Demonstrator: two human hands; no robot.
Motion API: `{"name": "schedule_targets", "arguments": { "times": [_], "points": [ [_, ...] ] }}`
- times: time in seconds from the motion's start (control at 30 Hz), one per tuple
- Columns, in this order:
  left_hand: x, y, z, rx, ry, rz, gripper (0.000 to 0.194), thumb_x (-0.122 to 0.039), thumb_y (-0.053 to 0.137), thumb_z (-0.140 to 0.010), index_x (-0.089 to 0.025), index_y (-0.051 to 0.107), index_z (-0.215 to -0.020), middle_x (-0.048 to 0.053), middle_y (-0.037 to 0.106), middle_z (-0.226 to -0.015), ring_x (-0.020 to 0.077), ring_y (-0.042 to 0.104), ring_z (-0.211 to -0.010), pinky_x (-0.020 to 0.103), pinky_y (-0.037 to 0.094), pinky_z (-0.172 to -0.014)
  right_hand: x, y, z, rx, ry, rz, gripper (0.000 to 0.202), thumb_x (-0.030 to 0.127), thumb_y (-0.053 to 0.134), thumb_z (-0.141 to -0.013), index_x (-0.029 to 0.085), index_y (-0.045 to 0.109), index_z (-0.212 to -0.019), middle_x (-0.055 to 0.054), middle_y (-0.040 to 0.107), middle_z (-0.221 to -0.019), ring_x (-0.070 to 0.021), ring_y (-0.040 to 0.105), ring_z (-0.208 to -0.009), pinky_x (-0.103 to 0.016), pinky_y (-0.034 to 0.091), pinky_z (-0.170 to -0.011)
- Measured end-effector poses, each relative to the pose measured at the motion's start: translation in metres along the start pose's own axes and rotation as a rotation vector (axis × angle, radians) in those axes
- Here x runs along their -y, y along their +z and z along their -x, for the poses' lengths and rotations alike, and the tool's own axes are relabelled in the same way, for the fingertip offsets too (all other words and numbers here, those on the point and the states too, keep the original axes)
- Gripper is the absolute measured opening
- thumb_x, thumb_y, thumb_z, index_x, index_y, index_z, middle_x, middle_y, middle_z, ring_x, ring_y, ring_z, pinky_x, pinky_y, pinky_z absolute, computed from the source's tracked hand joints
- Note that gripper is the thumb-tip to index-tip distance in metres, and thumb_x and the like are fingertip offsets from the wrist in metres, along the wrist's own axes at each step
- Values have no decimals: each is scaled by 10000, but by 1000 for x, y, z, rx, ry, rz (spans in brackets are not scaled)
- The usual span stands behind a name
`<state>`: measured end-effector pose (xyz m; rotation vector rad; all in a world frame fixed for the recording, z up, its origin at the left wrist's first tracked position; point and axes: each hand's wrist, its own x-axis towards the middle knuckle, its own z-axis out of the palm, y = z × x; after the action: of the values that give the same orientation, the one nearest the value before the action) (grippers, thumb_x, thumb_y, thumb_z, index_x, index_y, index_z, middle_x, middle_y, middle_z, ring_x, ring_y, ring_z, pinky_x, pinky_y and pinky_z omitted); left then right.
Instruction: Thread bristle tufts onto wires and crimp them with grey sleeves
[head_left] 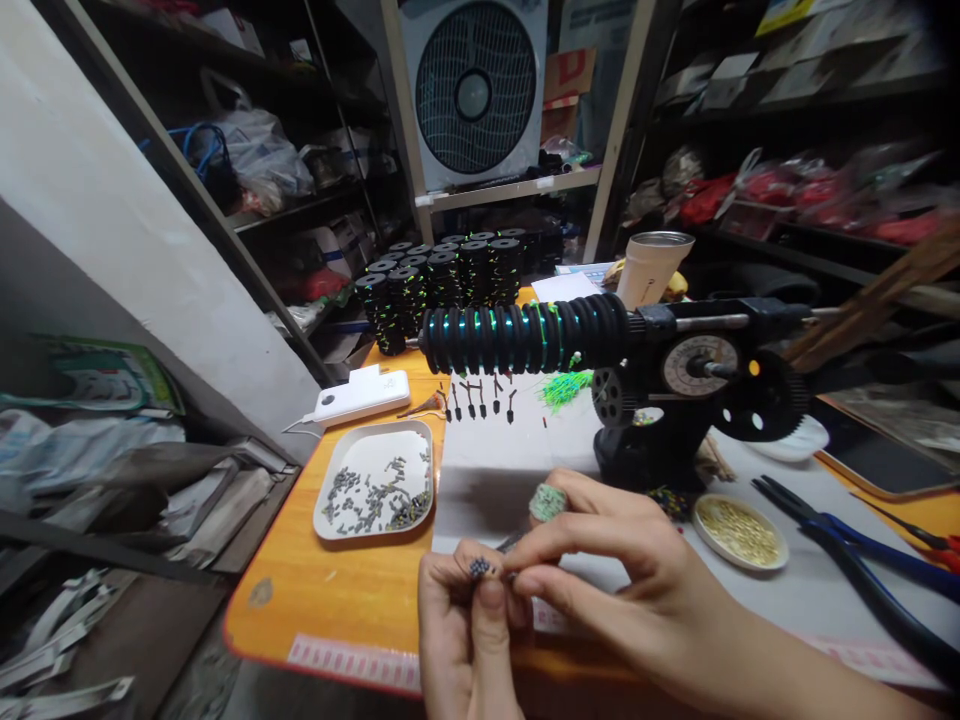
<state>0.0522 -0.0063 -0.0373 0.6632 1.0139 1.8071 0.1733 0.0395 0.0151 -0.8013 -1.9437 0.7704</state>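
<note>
- Left hand point(487, 630): near edge of table point(277, 600), fingers curled up, thumb pressed against index; clamped on small bundle of dark blue-grey bead-like tips point(480, 568).
- Right hand point(649, 575): reaches in from near right, forearm slanting far-left; index and thumb pinched together, touching left hand; exact pinch point hidden.
- Stubby pale-green speckled piece point(547, 502): between right-hand fingers, far-right of bundle, blunt end up.
- Bundle: tips face up toward camera; rest hidden by fingers, long axis can't tell.
- White square-cornered plastic tray point(324, 520): left of hands.
</note>
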Motion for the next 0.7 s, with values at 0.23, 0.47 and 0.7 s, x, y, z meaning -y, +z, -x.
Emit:
{"name": "schedule_targets", "arguments": {
  "times": [0.23,0.47,0.7],
  "points": [
    [0,4,-2,48,99,57,172,-318,616,-928,-238,549,-792,-47,493,-633,102,451,-559,185,414,-531,1,5,3,-35,-52,55,104,62,658,-811,159,680,-783,14,488,-713,-115,488,-670,-211,364,-572],
    [-8,-3,-17,109,378,79,113,-223,534,-959,-230,549,-847,-50,460,-601,111,452,-522,202,382,-460,-3,-3,0,29,-154,40,102,69,602,-908,140,668,-940,-27,559,-788,-126,529,-716,-214,414,-604],
    [-11,-29,-30,281,741,-139,96,-233,596,-921,-251,592,-827,-64,484,-515,109,408,-414,220,392,-387,-9,-2,-2,72,-439,417,249,84,386,-1004,113,619,-921,-53,544,-747,-176,470,-702,-302,438,-629]
  ]
}}
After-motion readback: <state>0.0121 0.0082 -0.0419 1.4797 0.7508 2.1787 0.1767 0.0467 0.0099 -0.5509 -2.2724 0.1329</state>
